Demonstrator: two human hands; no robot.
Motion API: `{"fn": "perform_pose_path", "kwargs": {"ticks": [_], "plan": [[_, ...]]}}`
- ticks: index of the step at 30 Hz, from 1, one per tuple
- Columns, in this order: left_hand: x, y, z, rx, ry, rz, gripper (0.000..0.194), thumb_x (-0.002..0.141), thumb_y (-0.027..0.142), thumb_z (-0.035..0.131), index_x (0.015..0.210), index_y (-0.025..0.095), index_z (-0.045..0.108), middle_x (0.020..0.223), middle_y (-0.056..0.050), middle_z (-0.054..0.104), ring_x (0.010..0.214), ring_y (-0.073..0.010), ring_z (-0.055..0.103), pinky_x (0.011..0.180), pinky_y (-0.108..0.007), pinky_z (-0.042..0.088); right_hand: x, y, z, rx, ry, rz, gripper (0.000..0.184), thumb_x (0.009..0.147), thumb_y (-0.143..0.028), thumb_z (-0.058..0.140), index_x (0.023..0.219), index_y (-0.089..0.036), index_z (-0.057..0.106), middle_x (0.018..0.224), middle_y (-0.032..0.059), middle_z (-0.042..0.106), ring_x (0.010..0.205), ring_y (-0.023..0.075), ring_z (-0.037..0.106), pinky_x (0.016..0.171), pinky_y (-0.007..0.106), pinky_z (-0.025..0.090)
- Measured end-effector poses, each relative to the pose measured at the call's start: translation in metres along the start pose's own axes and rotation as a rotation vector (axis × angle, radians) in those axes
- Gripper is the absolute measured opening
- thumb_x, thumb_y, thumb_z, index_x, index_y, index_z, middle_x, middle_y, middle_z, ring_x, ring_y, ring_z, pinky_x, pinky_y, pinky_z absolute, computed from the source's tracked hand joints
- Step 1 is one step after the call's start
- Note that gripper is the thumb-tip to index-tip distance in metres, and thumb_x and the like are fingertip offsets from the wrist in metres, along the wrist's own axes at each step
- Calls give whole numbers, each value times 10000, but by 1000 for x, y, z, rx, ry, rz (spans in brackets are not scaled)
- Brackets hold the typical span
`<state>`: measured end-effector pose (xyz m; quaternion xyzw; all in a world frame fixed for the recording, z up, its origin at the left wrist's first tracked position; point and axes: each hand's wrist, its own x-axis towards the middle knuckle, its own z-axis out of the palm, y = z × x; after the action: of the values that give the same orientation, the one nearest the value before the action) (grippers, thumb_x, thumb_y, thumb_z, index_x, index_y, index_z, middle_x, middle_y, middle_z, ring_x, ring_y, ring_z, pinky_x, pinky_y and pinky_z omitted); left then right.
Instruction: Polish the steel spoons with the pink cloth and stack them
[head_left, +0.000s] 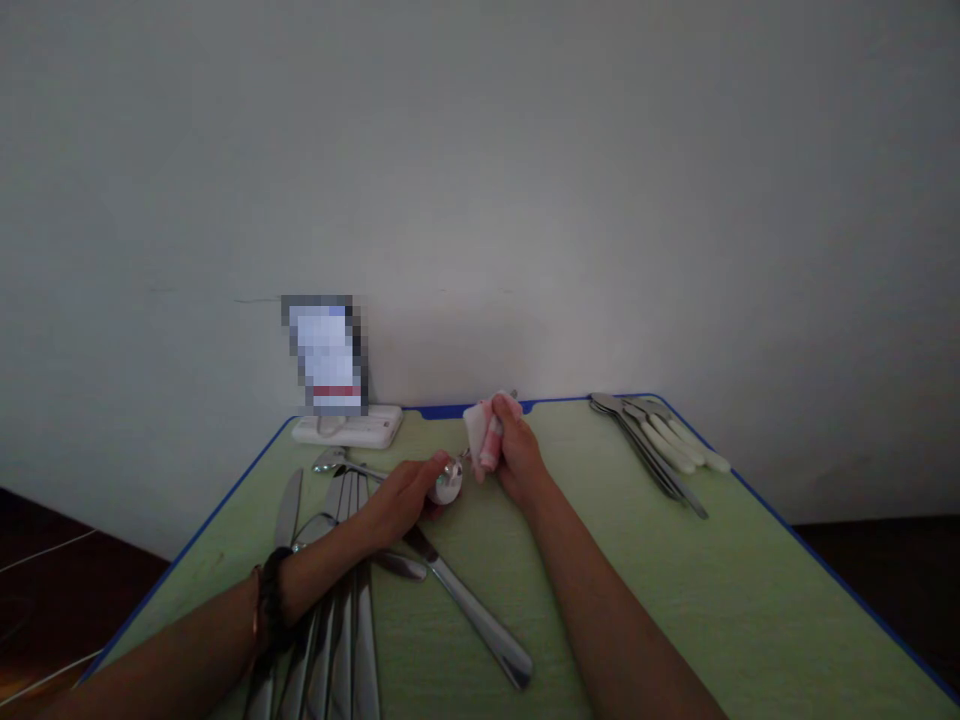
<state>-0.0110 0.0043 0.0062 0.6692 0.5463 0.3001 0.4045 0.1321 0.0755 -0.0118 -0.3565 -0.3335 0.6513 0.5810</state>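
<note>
My left hand (401,495) is closed on a spoon, its thumb at the shiny rounded bowl (450,483). My right hand (519,448) grips a pink and white cloth (475,428) folded around the spoon's handle, whose tip shows just above the fingers. Both hands are slightly above the table, close together. Under my left hand lies a knife with a broad metal handle (484,620). Several metal knives (345,640) and other cutlery lie beneath and beside my left forearm, partly hidden by it. Another spoon (328,459) rests behind my left wrist.
A phone with a blurred screen (326,355) stands on a white block (352,428) at the back left. On the right lie several pieces of metal cutlery (652,455), some with cream handles (667,445). The green table (675,590) has blue edges and meets a plain wall.
</note>
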Motion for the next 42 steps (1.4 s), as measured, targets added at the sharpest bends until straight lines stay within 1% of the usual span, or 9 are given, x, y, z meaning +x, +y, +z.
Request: {"fn": "perform_pose_path", "kwargs": {"ticks": [9, 15, 18, 22, 25, 29, 35, 38, 42], "plan": [[1, 1, 0, 57, -6, 64, 457, 912, 503, 293, 607, 200, 451, 528, 38, 481, 525, -134, 456, 550, -241, 358, 5, -3, -3, 275, 130, 2, 297, 783, -501, 582, 746, -216, 506, 524, -54, 536, 455, 110, 498, 467, 225, 467], [2, -4, 2, 60, -14, 87, 409, 915, 494, 312, 679, 195, 460, 525, 55, 468, 494, -113, 419, 511, -226, 328, 7, -2, -4, 284, 126, 5, 317, 765, -519, 594, 741, -219, 497, 507, -66, 518, 425, 105, 461, 428, 222, 422], [2, -4, 1, 73, 26, 85, 453, 911, 515, 303, 627, 195, 450, 506, 53, 455, 482, -113, 415, 503, -228, 327, 2, 0, -1, 113, -17, -16, 347, 730, -532, 622, 726, -193, 544, 505, -59, 519, 431, 92, 444, 431, 204, 391], [2, -5, 1, 72, 56, 73, 479, 908, 526, 306, 597, 193, 455, 495, 48, 456, 475, -117, 421, 501, -235, 334, -7, -1, 0, -296, -226, -48, 394, 735, -549, 592, 648, -164, 593, 521, -28, 543, 471, 93, 452, 443, 195, 355], [2, -5, 2, 57, 55, 67, 470, 906, 521, 309, 612, 192, 471, 481, 50, 453, 460, -117, 413, 490, -235, 328, -12, -4, 0, -532, -280, -166, 345, 762, -472, 587, 619, -159, 615, 555, -23, 561, 537, 95, 474, 493, 187, 359], [3, -3, 2, 45, 59, 54, 464, 896, 515, 320, 597, 193, 468, 473, 48, 454, 451, -116, 409, 486, -235, 326, -13, -5, 2, -619, -279, -248, 343, 783, -445, 555, 585, -170, 607, 526, -31, 541, 532, 101, 464, 487, 191, 346], [3, -2, 2, 42, 88, 38, 439, 867, 495, 361, 559, 196, 452, 446, 53, 427, 448, -115, 403, 484, -232, 324, -10, -2, 1, -497, -153, -220, 392, 756, -517, 559, 556, -179, 573, 488, -39, 504, 488, 92, 421, 452, 193, 325], [2, -2, 2, 42, 70, 31, 427, 851, 486, 375, 539, 199, 431, 429, 57, 415, 431, -108, 390, 475, -229, 321, -5, -1, 0, -305, -15, -155, 407, 755, -564, 544, 622, -182, 596, 471, -35, 514, 462, 100, 437, 435, 202, 346], [1, -1, 2, 54, 70, 41, 418, 841, 485, 375, 543, 200, 444, 424, 52, 438, 427, -111, 411, 476, -231, 331, -1, -3, 1, 27, 93, -116, 368, 777, -562, 532, 646, -218, 534, 349, -74, 380, 359, 110, 382, 401, 225, 382]]}}
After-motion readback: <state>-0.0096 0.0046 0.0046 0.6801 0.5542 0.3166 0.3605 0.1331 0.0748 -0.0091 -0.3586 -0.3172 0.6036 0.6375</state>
